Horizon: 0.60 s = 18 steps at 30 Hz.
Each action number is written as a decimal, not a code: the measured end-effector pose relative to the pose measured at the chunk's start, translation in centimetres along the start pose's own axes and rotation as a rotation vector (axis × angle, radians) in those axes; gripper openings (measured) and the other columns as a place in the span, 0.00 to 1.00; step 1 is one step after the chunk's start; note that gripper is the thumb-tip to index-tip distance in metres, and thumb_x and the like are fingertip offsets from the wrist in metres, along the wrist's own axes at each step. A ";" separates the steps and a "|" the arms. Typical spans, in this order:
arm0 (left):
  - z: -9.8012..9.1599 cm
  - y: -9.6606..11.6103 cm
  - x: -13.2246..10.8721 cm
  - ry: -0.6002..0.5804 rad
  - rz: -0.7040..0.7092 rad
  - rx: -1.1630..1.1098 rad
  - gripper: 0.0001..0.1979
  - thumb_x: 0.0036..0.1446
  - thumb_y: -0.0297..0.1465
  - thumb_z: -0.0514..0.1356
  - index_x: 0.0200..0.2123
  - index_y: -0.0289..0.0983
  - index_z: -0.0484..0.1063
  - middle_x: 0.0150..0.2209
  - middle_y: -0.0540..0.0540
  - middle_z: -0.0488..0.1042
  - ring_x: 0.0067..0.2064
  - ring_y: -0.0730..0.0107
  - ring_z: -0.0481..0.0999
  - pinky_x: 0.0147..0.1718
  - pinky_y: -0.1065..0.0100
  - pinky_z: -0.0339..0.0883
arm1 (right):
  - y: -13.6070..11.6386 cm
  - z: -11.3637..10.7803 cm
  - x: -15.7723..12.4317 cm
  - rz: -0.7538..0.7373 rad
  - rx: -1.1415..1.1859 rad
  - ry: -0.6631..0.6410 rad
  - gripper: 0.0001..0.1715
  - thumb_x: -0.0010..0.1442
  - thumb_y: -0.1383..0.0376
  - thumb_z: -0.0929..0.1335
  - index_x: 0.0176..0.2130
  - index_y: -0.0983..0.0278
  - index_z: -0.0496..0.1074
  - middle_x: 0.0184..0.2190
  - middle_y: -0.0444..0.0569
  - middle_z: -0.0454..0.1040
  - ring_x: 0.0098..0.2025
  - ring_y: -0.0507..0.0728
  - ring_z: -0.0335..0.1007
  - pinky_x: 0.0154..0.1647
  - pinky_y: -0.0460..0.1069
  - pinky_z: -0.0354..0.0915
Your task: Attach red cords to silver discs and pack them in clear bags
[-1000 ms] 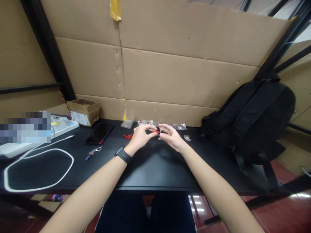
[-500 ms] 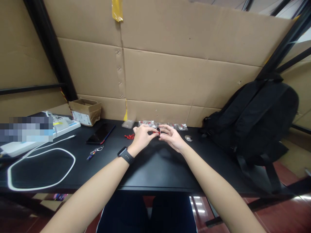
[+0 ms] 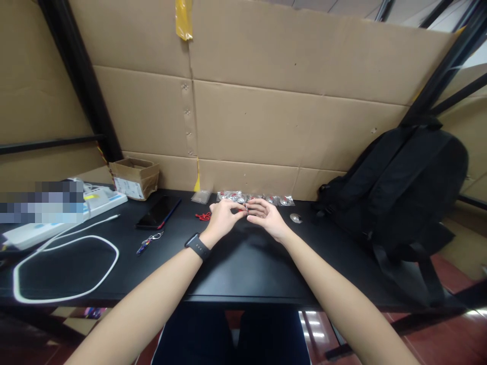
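Note:
Over the black table, my left hand (image 3: 225,217), with a dark watch on its wrist, pinches a small round disc (image 3: 246,209) seen nearly edge-on, with a bit of red by it. From the other side, my right hand (image 3: 267,217) has its fingers closed on the same disc. Red cord (image 3: 203,216) lies left of my left hand. Behind the hands is a row of small clear packets (image 3: 232,195) with red and silvery contents. A round silvery disc (image 3: 296,218) rests on the table to the right of my right hand.
A phone (image 3: 159,212), a keychain (image 3: 149,242), a small cardboard box (image 3: 136,177), a white cable (image 3: 117,253) and a power strip (image 3: 110,200) are on the left. A black backpack (image 3: 411,177) stands at the right. Cardboard (image 3: 258,121) walls the back.
The small disc between my hands has turned from showing its dark face to nearly edge-on. My right fingers have come closer together around it. The view has shifted slightly.

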State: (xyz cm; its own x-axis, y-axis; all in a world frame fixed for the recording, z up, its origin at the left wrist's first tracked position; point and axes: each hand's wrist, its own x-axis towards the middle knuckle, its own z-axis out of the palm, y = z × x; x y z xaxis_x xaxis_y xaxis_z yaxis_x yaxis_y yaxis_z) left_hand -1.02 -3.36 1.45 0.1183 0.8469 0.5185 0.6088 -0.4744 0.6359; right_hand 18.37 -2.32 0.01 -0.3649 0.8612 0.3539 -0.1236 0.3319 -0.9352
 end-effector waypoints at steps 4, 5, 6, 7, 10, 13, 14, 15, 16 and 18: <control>0.7 -0.9 0.1 -0.039 -0.045 -0.135 0.07 0.53 0.37 0.66 0.33 0.42 0.84 0.39 0.47 0.84 0.45 0.57 0.80 0.52 0.58 0.65 | -0.1 -0.3 0.1 -0.028 -0.090 0.002 0.30 0.45 0.62 0.80 0.47 0.60 0.73 0.49 0.52 0.79 0.48 0.60 0.78 0.55 0.59 0.72; 0.9 -1.2 0.2 -0.067 -0.061 -0.188 0.08 0.53 0.36 0.66 0.34 0.41 0.84 0.39 0.46 0.84 0.45 0.56 0.81 0.50 0.59 0.67 | -0.1 -0.4 0.2 -0.032 -0.128 0.003 0.28 0.45 0.62 0.80 0.45 0.61 0.73 0.48 0.52 0.79 0.46 0.60 0.79 0.53 0.58 0.73; 1.2 -1.4 0.2 -0.098 -0.074 -0.248 0.09 0.53 0.36 0.66 0.35 0.40 0.84 0.39 0.46 0.84 0.45 0.55 0.81 0.49 0.60 0.68 | -0.2 -0.6 0.3 -0.039 -0.171 0.002 0.26 0.45 0.61 0.80 0.44 0.62 0.74 0.47 0.53 0.80 0.45 0.60 0.79 0.51 0.57 0.74; 1.5 -1.6 0.3 -0.130 -0.080 -0.312 0.10 0.54 0.36 0.65 0.36 0.39 0.84 0.40 0.45 0.83 0.46 0.54 0.81 0.49 0.60 0.69 | -0.2 -0.8 0.3 -0.047 -0.216 0.001 0.25 0.45 0.60 0.80 0.42 0.62 0.75 0.46 0.53 0.80 0.44 0.60 0.79 0.49 0.57 0.75; 2.2 -1.8 0.3 -0.197 -0.082 -0.490 0.12 0.55 0.37 0.64 0.38 0.36 0.83 0.41 0.42 0.83 0.46 0.54 0.81 0.48 0.60 0.71 | -0.4 -1.3 0.4 -0.068 -0.304 0.007 0.24 0.45 0.59 0.80 0.42 0.63 0.77 0.44 0.53 0.81 0.42 0.61 0.80 0.45 0.55 0.76; 2.5 -1.8 0.3 -0.180 -0.129 -0.590 0.12 0.51 0.34 0.67 0.38 0.34 0.82 0.39 0.40 0.83 0.43 0.56 0.82 0.46 0.61 0.73 | -0.5 -1.4 0.4 -0.057 -0.306 0.012 0.26 0.45 0.60 0.80 0.44 0.63 0.77 0.43 0.53 0.81 0.42 0.61 0.80 0.44 0.55 0.76; 2.6 -1.8 0.3 -0.166 -0.146 -0.608 0.12 0.50 0.33 0.67 0.37 0.33 0.81 0.39 0.40 0.83 0.42 0.56 0.82 0.45 0.61 0.73 | -0.5 -1.3 0.4 -0.052 -0.298 0.013 0.27 0.44 0.60 0.80 0.44 0.63 0.77 0.43 0.53 0.81 0.42 0.61 0.80 0.44 0.55 0.76; 2.6 -1.8 0.3 -0.156 -0.159 -0.623 0.11 0.49 0.32 0.68 0.37 0.33 0.81 0.38 0.40 0.83 0.41 0.57 0.82 0.45 0.61 0.73 | -0.5 -1.2 0.4 -0.047 -0.288 0.014 0.27 0.44 0.60 0.80 0.43 0.64 0.77 0.43 0.53 0.81 0.42 0.61 0.80 0.44 0.55 0.76; 2.6 -1.7 0.3 -0.153 -0.168 -0.637 0.11 0.49 0.32 0.68 0.36 0.33 0.81 0.38 0.39 0.83 0.40 0.57 0.82 0.45 0.61 0.73 | -0.5 -1.2 0.4 -0.045 -0.277 0.016 0.27 0.44 0.61 0.80 0.43 0.64 0.77 0.43 0.54 0.81 0.42 0.61 0.80 0.44 0.55 0.76; 2.5 -1.6 0.3 -0.155 -0.182 -0.664 0.11 0.48 0.32 0.69 0.35 0.32 0.80 0.37 0.39 0.83 0.40 0.58 0.82 0.45 0.60 0.73 | -0.5 -1.0 0.3 -0.046 -0.254 0.018 0.27 0.43 0.61 0.80 0.43 0.64 0.76 0.44 0.54 0.81 0.42 0.61 0.80 0.44 0.55 0.77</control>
State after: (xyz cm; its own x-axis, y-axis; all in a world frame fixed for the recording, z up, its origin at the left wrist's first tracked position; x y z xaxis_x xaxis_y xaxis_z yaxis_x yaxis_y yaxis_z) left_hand -0.06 -1.73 -0.84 0.2004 0.9279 0.3143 0.0280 -0.3261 0.9449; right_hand 19.24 -1.80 0.58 -0.3476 0.8486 0.3987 0.0970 0.4555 -0.8850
